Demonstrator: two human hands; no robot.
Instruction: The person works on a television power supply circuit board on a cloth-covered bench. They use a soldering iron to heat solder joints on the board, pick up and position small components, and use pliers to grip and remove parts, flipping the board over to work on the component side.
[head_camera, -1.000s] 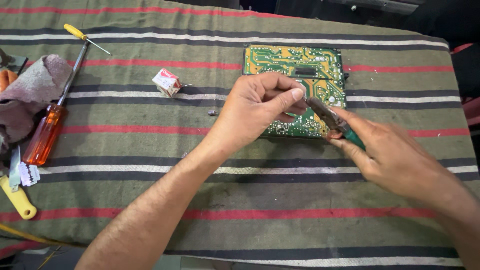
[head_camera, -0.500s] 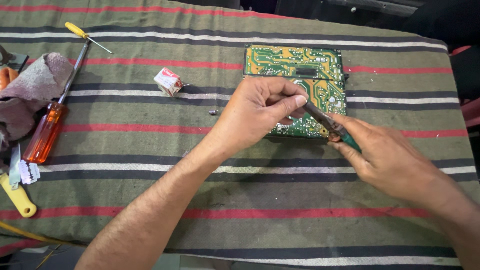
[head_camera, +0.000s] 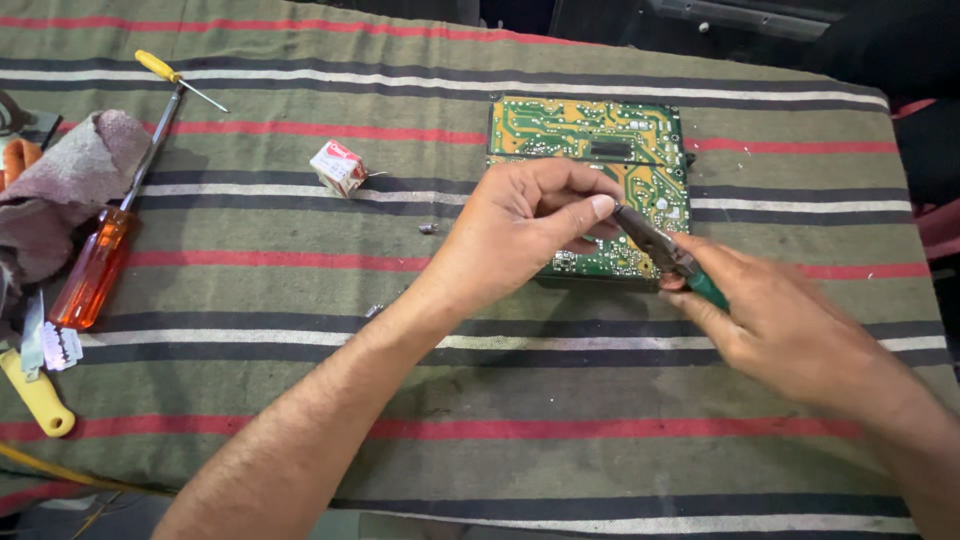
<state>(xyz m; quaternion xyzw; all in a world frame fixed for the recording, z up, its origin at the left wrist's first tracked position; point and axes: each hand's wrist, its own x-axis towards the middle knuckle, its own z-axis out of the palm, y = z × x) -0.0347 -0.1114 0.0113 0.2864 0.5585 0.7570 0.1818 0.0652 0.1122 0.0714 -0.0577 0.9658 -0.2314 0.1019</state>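
Left hand: the left hand rests on the near part of the circuit board, fingers curled shut in a pinch, thumb and forefinger meeting at the tip of the pliers. Whatever sits in that pinch is too small to make out.

Right hand: the right hand comes in from the right, closed around the green handles of the pliers, the metal nose angled up and left toward the left thumb.

Circuit board: green with yellow tracks, lying flat, solder side up, far and right of centre on the striped cloth; its near edge is partly hidden by the left hand.

Left side: an orange-handled screwdriver lies lengthwise near a crumpled rag; a small yellow-handled screwdriver lies far left; a yellow-handled tool sits near left.

Middle: a small red-and-white box lies left of the board, well apart from both hands, with small metal bits scattered on the cloth.

Risk, fingers: the plier nose meets the left thumb closely, so a slip or a hard squeeze could nip skin.

Risk, board: levering with the nose against the solder side could scratch a track or lift a pad.

Risk, small part: anything freed may drop onto the cloth and be lost among the stripes.
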